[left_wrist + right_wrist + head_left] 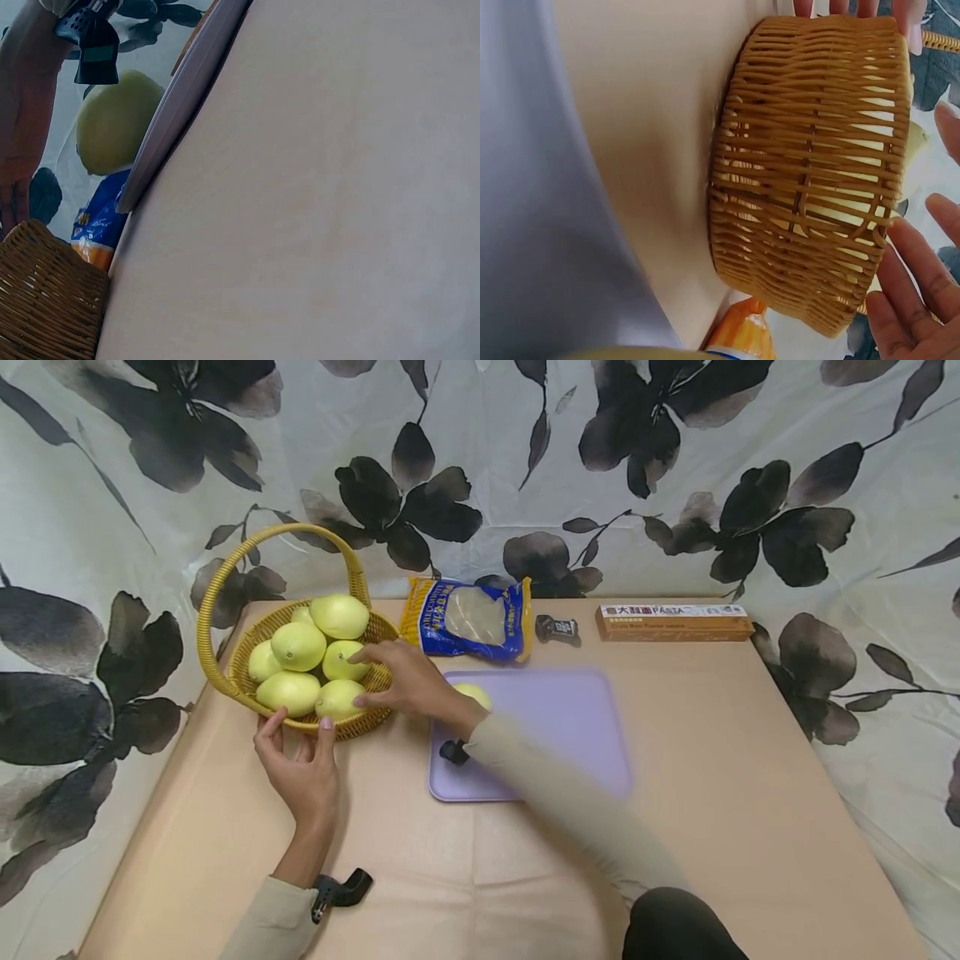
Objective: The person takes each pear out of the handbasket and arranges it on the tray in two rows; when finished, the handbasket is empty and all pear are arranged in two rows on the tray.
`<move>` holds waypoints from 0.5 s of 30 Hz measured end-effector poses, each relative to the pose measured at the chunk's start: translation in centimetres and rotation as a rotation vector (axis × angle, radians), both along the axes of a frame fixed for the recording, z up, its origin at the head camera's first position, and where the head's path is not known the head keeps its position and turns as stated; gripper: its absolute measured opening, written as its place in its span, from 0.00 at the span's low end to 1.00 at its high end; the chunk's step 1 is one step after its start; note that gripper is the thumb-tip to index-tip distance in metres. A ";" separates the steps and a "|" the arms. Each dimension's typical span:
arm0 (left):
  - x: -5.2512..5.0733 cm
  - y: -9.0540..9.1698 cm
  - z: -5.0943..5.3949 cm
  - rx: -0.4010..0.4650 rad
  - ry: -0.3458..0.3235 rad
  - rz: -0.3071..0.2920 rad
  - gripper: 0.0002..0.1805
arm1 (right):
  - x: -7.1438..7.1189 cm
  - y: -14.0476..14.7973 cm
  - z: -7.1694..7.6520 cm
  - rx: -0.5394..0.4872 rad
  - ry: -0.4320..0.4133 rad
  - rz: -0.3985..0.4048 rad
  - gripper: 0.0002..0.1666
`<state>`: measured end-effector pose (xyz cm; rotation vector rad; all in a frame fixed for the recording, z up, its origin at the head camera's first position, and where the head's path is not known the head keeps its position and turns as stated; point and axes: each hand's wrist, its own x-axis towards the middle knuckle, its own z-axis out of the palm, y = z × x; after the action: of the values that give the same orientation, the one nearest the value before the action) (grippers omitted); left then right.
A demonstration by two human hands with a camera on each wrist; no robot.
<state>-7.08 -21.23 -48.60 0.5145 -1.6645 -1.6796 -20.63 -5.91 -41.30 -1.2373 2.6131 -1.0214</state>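
Observation:
A yellow wicker basket (367, 720) with a tall arched handle stands at the table's left, filled with several pale yellow-green lemons (298, 646). My left hand (300, 768) holds the basket's near side, its thumb and one fingertip at the rim; the other fingers lie partly hidden against the wall. Over the right side of the basket reaches my right hand (408, 681), fingers spread and touching or just above two lemons. The right wrist view shows these right fingers (911, 296) fairly straight beside the rim. One more lemon (474, 695) rests on a lilac tray (555, 727), partly behind my right wrist.
Behind the tray lies a blue and yellow food bag (472, 620). To its right are a small dark packet (557, 629) and a long pasta box (675, 622). A flower-patterned cloth (487, 477) hangs behind the beige table (720, 793). My right forearm crosses over the tray.

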 end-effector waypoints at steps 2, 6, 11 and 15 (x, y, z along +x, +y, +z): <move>0.0 0.0 -0.1 0.002 0.000 -0.003 0.35 | 0.2 0.2 0.0 0.009 0.004 -0.006 0.37; 0.0 0.2 -0.1 0.005 -0.003 -0.005 0.35 | 0.3 1.5 0.1 -0.010 0.009 -0.025 0.37; 0.2 0.5 0.2 0.010 -0.015 -0.002 0.35 | 0.4 5.2 0.1 -0.009 -0.037 -0.065 0.37; 0.2 0.4 0.2 0.010 -0.020 0.002 0.35 | 0.0 8.6 -0.4 0.033 -0.086 -0.095 0.35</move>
<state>-6.85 -20.84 -48.40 0.5391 -1.6696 -1.6870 -20.62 2.68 -41.65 -1.0468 2.6343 -1.0183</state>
